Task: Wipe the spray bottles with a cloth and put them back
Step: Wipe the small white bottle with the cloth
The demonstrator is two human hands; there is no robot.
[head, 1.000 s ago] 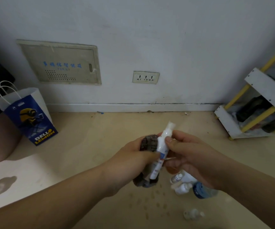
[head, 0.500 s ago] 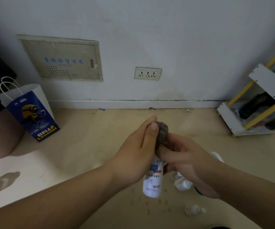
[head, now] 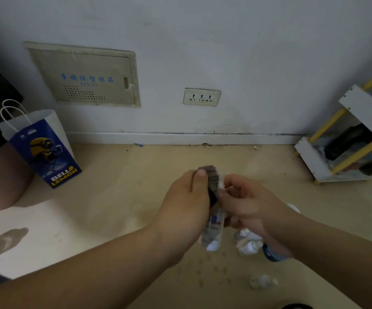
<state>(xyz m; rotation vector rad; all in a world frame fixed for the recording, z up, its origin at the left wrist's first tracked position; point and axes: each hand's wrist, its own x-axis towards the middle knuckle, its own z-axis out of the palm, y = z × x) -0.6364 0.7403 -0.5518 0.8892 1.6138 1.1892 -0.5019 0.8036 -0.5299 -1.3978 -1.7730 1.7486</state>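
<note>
In the head view, a spray bottle point(head: 213, 230) is held roughly upright above the floor point(head: 124, 197), between both hands and in front of the person. The right hand point(head: 247, 204) is curled round its upper part. A dark cloth point(head: 209, 175) is gripped in the left hand point(head: 187, 201) and pressed against the bottle's top and side. The picture is blurred here, so the nozzle cannot be made out.

The wiping of this bottle is judged to be under way, not finished. More bottles point(head: 247, 244) are seen on the floor just below the right wrist, and a small clear bottle point(head: 263, 282) lies apart from them, nearer the person. Whether any of these has been wiped cannot be told, and putting back is judged to be left for all.

A shelf rack point(head: 354, 139) stands by the wall at the right and a paper bag point(head: 42, 150) at the left. A socket point(head: 201, 97) and a panel point(head: 82, 74) are set in the wall. Nothing is seen in the way between the hands and the bottles on the floor.
</note>
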